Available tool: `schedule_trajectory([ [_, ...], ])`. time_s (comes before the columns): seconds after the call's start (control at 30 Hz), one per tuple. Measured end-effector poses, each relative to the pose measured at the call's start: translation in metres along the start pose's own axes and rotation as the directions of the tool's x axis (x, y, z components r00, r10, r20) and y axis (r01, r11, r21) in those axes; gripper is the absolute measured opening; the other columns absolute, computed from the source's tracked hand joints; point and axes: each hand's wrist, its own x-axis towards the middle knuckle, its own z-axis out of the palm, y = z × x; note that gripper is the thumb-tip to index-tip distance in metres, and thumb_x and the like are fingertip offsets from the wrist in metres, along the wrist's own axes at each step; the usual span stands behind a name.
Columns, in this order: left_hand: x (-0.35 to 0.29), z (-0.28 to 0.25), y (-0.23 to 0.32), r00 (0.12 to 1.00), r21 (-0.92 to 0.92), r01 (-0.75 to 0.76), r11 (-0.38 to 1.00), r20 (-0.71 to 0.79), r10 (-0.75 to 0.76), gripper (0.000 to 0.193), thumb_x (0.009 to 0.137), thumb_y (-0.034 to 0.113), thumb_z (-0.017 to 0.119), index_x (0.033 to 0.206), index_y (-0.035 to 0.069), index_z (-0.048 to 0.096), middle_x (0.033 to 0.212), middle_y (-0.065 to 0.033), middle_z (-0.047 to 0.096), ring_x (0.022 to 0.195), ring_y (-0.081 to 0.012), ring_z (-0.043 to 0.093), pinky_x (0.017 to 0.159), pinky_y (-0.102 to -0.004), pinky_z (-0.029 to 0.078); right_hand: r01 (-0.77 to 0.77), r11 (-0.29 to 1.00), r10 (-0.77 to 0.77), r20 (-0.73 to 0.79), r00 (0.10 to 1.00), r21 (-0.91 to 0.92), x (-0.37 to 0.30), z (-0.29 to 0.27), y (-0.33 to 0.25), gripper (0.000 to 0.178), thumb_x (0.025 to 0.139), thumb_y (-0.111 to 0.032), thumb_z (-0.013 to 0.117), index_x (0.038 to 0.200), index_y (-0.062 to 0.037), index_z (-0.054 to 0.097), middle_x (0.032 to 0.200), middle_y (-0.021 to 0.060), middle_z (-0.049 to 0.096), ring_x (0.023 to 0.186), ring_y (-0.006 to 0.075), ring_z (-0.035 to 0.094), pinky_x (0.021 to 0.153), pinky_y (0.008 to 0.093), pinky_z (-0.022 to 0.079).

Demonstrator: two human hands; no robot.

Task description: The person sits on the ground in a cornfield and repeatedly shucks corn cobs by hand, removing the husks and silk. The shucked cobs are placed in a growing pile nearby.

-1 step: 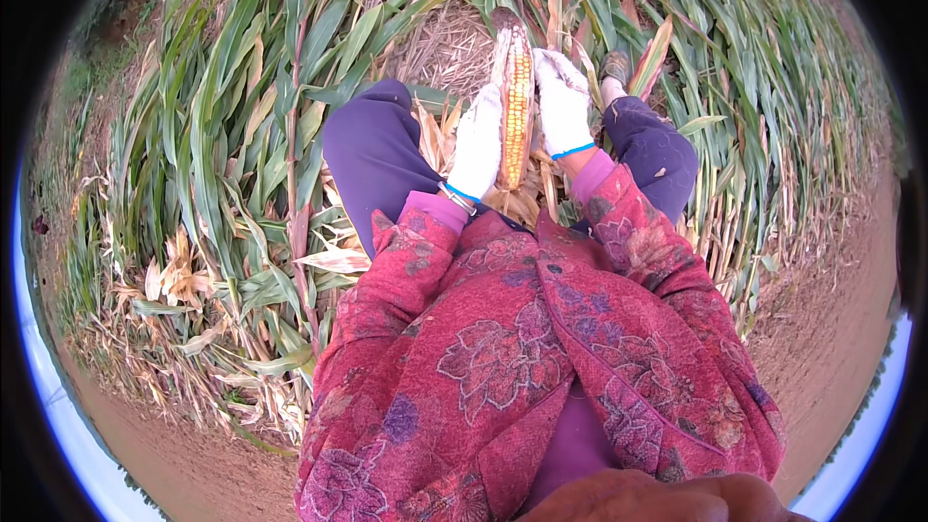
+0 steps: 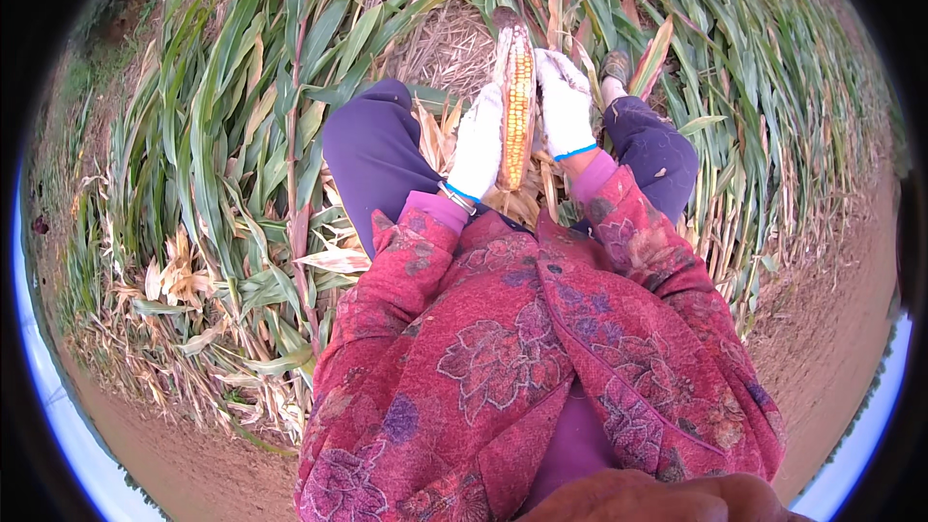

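An ear of corn (image 2: 519,111) with orange-yellow kernels stands lengthwise between my hands, its dark silk tip pointing away from me. Pale husk still lies along its left side and at the tip. My left hand (image 2: 478,140), in a white glove with a blue cuff edge, is closed around the ear's lower left side. My right hand (image 2: 565,101), gloved the same way, has its fingers curled against the upper right side of the ear. What those fingers pinch is hidden from this view.
My bent knees in dark trousers flank the ear. Green and drying corn stalks (image 2: 222,126) lie thick on the left, and more stalks (image 2: 744,106) on the right. Dry husks (image 2: 333,258) lie beside my left knee. A shoe (image 2: 616,66) shows beyond my right hand. Bare soil (image 2: 822,300) borders the stalks.
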Motion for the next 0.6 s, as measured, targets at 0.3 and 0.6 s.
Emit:
schedule_trajectory([
  [0.3,0.003,0.007,0.005,0.992,-0.156,0.124,0.980,0.057,-0.117,0.032,0.112,0.022,0.053,0.130,-0.003,0.060,0.118,-0.0081,0.066,0.108,-0.0157,0.060,0.096,-0.0314,0.051,-0.130,0.983,0.105,0.182,0.978,0.127,-0.033,0.009,-0.029,0.050,0.098,-0.014,0.073,0.143,0.0017,0.056,0.134,0.0083,0.066,0.119,0.0155,0.063,0.106,0.0315,0.049],
  [0.6,0.000,0.006,-0.010,0.993,0.127,-0.101,0.987,-0.039,0.107,0.036,0.113,0.020,0.047,0.120,-0.009,0.066,0.108,-0.0148,0.074,0.099,-0.0209,0.067,0.091,-0.0349,0.053,-0.047,0.985,0.032,0.088,0.996,0.169,-0.044,0.015,-0.022,0.045,0.101,-0.010,0.069,0.143,0.0011,0.056,0.132,0.0080,0.066,0.120,0.0155,0.062,0.105,0.0309,0.049],
])
